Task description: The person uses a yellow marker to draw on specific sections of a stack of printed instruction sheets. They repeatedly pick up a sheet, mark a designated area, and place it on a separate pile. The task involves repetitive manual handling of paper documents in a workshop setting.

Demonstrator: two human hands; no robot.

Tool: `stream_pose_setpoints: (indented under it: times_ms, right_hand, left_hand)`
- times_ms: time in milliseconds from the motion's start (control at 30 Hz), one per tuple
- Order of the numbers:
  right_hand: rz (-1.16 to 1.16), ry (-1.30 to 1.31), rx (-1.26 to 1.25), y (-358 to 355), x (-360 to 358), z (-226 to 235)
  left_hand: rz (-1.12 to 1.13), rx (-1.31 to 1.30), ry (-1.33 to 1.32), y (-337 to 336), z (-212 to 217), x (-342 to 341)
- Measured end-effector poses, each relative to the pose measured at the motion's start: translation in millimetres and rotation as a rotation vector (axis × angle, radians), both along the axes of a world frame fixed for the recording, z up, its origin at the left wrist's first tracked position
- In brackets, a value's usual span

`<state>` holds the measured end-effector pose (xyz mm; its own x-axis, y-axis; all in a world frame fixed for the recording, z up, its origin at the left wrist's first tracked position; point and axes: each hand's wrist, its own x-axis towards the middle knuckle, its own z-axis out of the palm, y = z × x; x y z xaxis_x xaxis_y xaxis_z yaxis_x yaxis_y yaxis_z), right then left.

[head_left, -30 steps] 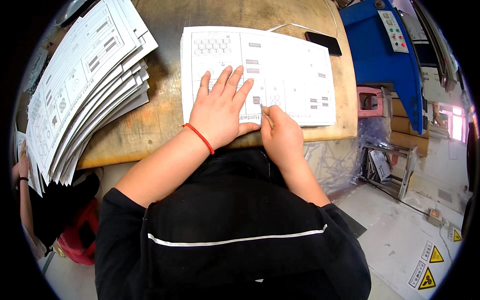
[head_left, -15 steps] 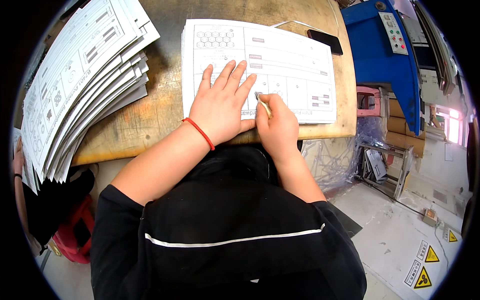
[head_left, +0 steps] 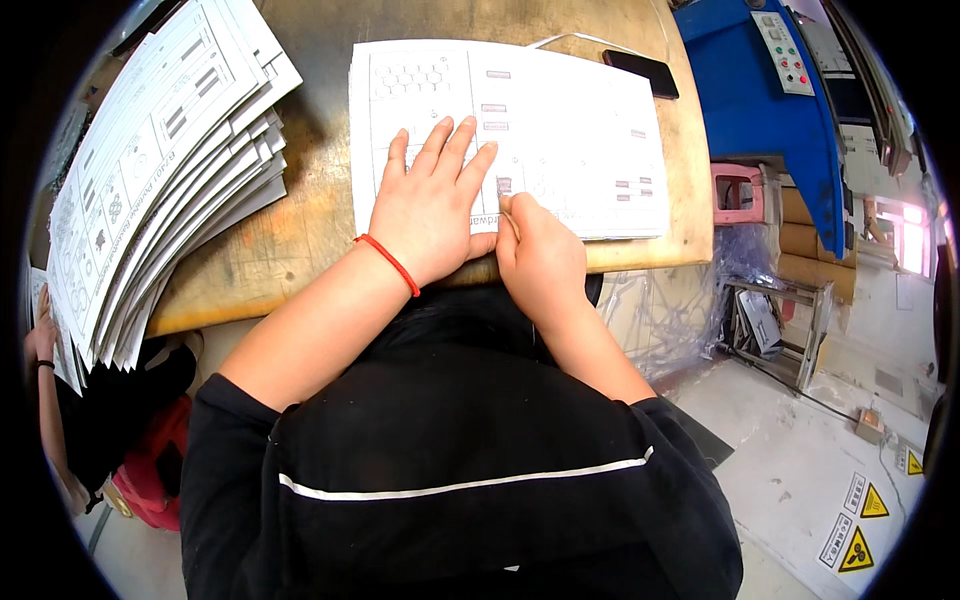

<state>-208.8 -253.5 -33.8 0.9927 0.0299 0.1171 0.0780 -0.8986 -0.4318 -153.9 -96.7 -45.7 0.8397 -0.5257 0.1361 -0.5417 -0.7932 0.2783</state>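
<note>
My left hand [head_left: 428,205] lies flat with fingers spread on a stack of printed white sheets [head_left: 570,105], a red cord round its wrist. Close to its thumb, my right hand [head_left: 545,258] is closed round a small pale-handled tool [head_left: 506,206], whose tip meets the top sheet near the stack's front edge. Most of the tool is hidden by the fingers, so its exact kind cannot be made out. Diagrams, dark bars and a honeycomb pattern are printed on the top sheet.
A taller fanned pile of printed sheets [head_left: 190,140] stands on the worn wooden table [head_left: 320,130] at left. A black phone [head_left: 642,73] with a white cable lies behind my stack. Right stands a blue machine [head_left: 755,110]. Another person's hand [head_left: 42,335] shows at far left.
My right hand has turned and closed over the tool, covering most of its handle. The view has shifted slightly; my left hand stays spread on the sheets.
</note>
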Motion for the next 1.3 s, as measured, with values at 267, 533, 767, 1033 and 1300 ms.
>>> stream_pose_setpoints:
  times_ms: [267,533,767,1033,1300]
  right_hand:
    - [-0.249,-0.149,0.411,-66.5,2.9,-5.5]
    - [-0.489,-0.214,0.331,-156.2,-9.7,-12.1]
    - [-0.567,-0.267,0.462,-140.3,-13.1,-13.9]
    - [-0.419,-0.317,0.714,-117.8,-5.2,1.0]
    - [-0.189,-0.026,0.745,-69.4,0.5,4.3]
  left_hand:
    - [0.085,-0.581,-0.035,44.6,7.5,-3.8]
    - [0.491,-0.857,0.875,113.3,-11.8,-14.8]
    - [0.439,-0.936,1.163,117.5,16.2,-17.7]
    - [0.505,-1.194,0.208,188.4,56.6,-47.4]
    - [1.058,-0.938,0.263,493.0,71.6,-60.8]
